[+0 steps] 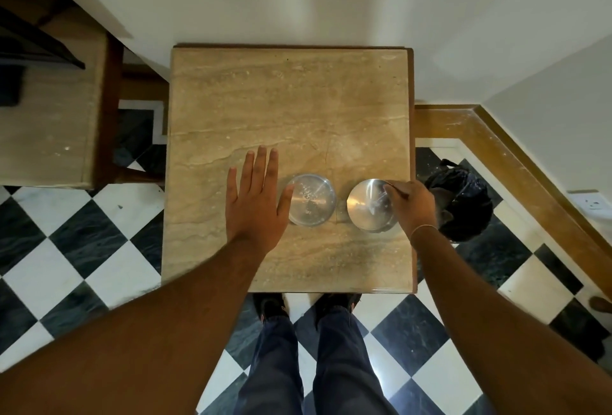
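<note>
Two round steel vessels stand side by side on a beige marble table (265, 100). The left steel bowl (310, 200) sits upright and shows its inside. My left hand (255, 202) lies flat on the tabletop just left of it, fingers straight and spread, the thumb near the bowl's rim. The right steel vessel (367, 204) shows a smooth shiny surface. My right hand (412, 204) grips its right edge with curled fingers.
A black plastic bag (463, 202) sits on the checkered floor right of the table. A second marble-topped stand (49, 123) is at the left. White walls close in behind and to the right. My legs and shoes are at the table's near edge.
</note>
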Demonstrator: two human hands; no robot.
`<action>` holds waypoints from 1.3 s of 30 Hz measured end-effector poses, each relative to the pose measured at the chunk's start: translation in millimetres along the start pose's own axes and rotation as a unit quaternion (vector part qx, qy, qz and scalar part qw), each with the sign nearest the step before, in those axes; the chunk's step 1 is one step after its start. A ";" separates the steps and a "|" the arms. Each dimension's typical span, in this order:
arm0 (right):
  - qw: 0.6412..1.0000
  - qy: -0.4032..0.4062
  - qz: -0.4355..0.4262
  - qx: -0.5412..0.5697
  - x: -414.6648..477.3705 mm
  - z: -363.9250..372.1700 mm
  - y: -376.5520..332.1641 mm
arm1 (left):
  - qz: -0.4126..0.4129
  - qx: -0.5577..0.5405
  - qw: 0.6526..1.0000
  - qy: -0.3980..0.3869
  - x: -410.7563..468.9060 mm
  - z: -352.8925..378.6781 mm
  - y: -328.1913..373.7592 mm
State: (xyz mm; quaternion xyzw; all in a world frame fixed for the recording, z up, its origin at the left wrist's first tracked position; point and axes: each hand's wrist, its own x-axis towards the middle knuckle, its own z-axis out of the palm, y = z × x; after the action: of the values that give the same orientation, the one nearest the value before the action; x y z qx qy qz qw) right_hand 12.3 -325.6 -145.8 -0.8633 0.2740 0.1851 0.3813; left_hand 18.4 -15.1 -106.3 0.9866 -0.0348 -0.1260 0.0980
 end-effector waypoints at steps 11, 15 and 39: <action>0.894 -0.166 -0.292 -0.297 -40.7 82.0 -74.0 | 0.021 0.022 0.998 -0.050 -6.8 -0.1 -12.4; 0.872 -0.152 -0.296 -0.359 -36.2 101.4 -78.1 | 0.052 0.032 0.994 -0.093 -5.3 -2.2 -11.6; 0.934 -0.256 -0.139 0.208 -28.7 -63.2 -112.8 | 0.259 -0.095 0.958 -0.078 52.4 -49.5 76.3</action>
State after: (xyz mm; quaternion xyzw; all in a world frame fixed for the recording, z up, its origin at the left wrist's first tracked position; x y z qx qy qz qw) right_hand 66.2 -301.1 -27.3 -0.7176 0.0767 0.2833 0.6315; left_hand 78.2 -85.5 -56.5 0.9171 -0.2846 -0.1755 0.2170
